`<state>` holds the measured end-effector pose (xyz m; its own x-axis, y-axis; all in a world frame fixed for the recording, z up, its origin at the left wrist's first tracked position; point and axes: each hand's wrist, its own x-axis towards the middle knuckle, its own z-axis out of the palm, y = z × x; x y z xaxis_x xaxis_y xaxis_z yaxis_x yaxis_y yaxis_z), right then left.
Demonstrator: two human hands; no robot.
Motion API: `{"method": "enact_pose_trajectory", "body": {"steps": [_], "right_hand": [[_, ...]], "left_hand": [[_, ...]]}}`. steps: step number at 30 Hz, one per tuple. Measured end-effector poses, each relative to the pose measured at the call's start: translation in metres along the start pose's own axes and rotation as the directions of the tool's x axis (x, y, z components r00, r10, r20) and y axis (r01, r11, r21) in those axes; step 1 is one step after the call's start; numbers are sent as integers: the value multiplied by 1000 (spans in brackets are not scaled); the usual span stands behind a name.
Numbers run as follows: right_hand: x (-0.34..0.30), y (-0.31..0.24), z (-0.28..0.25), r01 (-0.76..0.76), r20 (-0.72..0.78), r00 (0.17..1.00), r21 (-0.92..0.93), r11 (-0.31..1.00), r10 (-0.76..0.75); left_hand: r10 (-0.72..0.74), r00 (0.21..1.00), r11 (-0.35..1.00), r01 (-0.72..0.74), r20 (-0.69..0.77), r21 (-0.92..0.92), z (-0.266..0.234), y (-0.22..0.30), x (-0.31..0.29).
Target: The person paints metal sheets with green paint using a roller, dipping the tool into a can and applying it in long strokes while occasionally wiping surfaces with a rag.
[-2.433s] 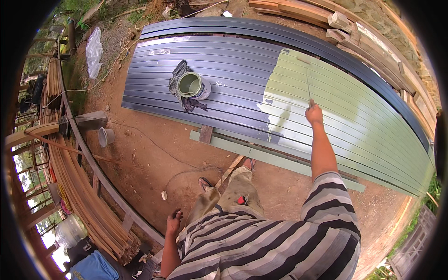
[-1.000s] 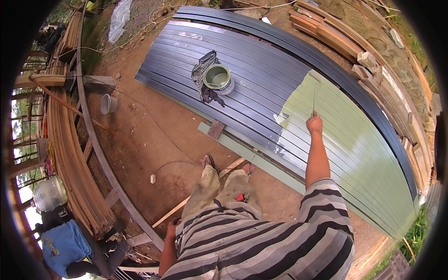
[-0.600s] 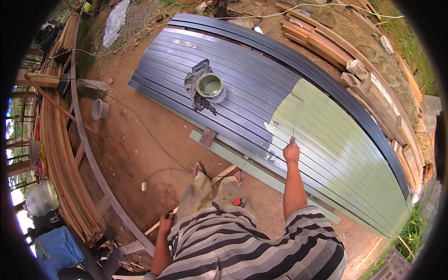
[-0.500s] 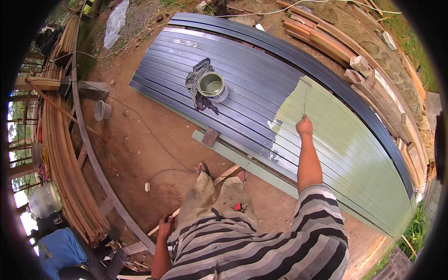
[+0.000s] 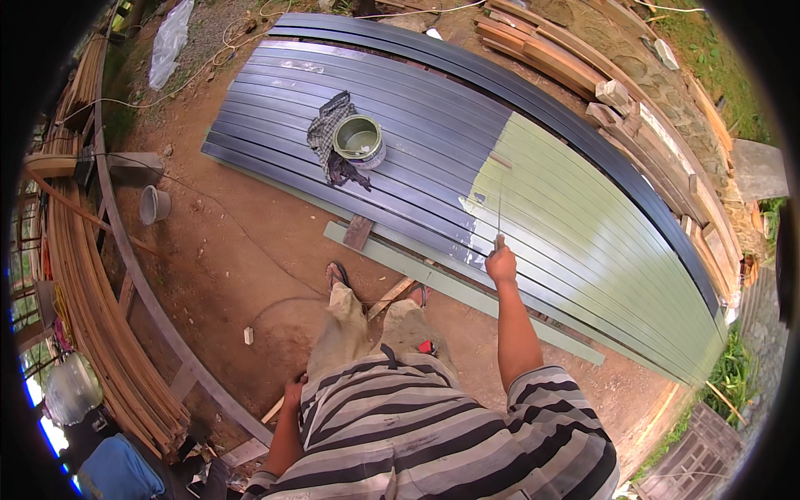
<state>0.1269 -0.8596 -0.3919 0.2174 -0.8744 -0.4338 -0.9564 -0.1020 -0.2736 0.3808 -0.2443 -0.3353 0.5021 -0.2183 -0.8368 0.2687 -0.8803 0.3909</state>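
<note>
My right hand [image 5: 501, 263] is closed around the handle of a paint roller [image 5: 500, 160]. Its thin rod reaches away from me, and the roller head rests on a row of long boards [image 5: 417, 125] near the border between the pale green paint and the dark blue-grey part. Wet, ragged paint patches lie along that border's near end. On the dark part stands a paint bucket [image 5: 382, 156] with green paint inside, beside a crumpled checked cloth [image 5: 323, 135]. My left hand [image 5: 295, 390] hangs low beside my left thigh; its fingers are small and partly hidden.
A green strip [image 5: 467, 288] lies along the boards' near side, with a wood block [image 5: 358, 232] across it. Timber is stacked at the far right [image 5: 550, 62] and left [image 5: 108, 333]. A grey bucket [image 5: 155, 205] sits on the dirt at left, where a thin cord [image 5: 250, 232] also runs.
My right hand has drawn the roller toward me and slightly left over the boards. The whole view has shifted a little. My left hand stays low beside my thigh.
</note>
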Motion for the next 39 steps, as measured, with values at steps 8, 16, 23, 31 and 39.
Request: {"method": "enact_pose_trajectory", "body": {"steps": [8, 16, 23, 31, 39], "right_hand": [[-238, -20, 62, -101, 100, 990, 68, 992, 94], [-316, -29, 106, -175, 69, 983, 66, 982, 171], [-307, -27, 77, -54, 21, 998, 27, 998, 54], [-198, -146, -3, 395, -127, 910, -31, 918, -395], [-92, -279, -63, 555, -46, 787, -385, 738, -615]], "left_hand": [[169, 978, 983, -157, 123, -100, -93, 97, 162], [219, 974, 944, -199, 48, -262, -149, 157, 184], [41, 995, 992, -29, 95, -119, -131, 65, 158], [82, 996, 963, -87, -29, -255, -79, 59, 117], [311, 905, 943, -332, -291, -24, -29, 13, 111]]}}
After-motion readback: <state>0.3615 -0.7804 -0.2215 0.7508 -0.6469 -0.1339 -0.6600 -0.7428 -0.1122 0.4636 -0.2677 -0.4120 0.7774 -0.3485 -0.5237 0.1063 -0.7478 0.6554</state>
